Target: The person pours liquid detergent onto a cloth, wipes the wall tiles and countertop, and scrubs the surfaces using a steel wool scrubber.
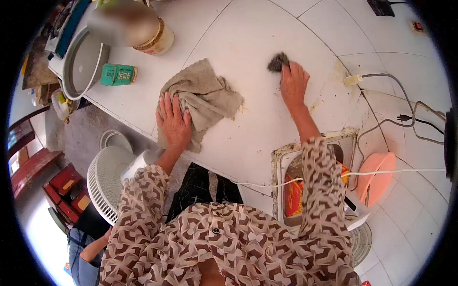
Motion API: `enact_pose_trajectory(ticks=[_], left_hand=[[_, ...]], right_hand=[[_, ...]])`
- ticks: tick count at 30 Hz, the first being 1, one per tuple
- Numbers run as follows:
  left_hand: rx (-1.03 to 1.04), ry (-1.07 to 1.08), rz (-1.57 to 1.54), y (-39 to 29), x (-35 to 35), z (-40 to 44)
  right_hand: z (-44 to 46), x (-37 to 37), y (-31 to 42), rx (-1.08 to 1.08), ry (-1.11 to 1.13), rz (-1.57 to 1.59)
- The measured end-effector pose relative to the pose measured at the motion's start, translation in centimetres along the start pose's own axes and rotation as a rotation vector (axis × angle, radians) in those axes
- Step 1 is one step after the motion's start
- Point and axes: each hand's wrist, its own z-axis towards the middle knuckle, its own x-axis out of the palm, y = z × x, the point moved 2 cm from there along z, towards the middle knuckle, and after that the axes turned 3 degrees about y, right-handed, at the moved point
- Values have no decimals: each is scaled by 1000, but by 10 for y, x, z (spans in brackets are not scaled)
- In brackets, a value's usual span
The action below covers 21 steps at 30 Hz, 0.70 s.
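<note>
A crumpled grey-beige cloth (205,93) lies on the white tiled counter (248,157). My left hand (174,123) rests flat on the cloth's left side, fingers spread. Farther right, my right hand (293,86) has its fingers together on a dark grey scouring pad (277,62), pressed to the counter surface. Brownish crumbs and stains show beside the cloth's right edge and near the counter's back right part.
At the upper left stand a green box (118,75), a round grey pan (81,64) and a stained tub (160,40). A white cord crosses above a rusty-edged basin (279,164). A pink basin (377,174), cables and a white fan (105,176) are nearby. Another person's arm shows lower left.
</note>
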Motion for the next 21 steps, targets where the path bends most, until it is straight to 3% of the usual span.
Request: enact_pose_trajectory(ticks=[5, 7, 9, 11, 13, 15, 17, 19, 21], left_hand=[[-2, 19, 16, 6, 3, -3], [-2, -6, 4, 2, 6, 2], [14, -15, -10, 0, 0, 0], [9, -1, 15, 3, 4, 0], [0, -9, 22, 6, 5, 0], [19, -18, 5, 3, 0, 1], [7, -17, 22, 3, 2, 1], [4, -22, 32, 5, 5, 2], [17, -47, 16, 6, 6, 1]], right_hand=[[17, 21, 4, 252, 104, 31], [-21, 6, 22, 65, -70, 223], [-11, 14, 7, -56, -82, -15], [41, 29, -22, 195, 131, -129], [87, 37, -29, 284, 88, -85], [113, 71, -17, 397, -37, 263], [99, 85, 45, 167, -97, 96], [68, 54, 88, 144, -69, 333], [23, 41, 65, -44, -228, 95]])
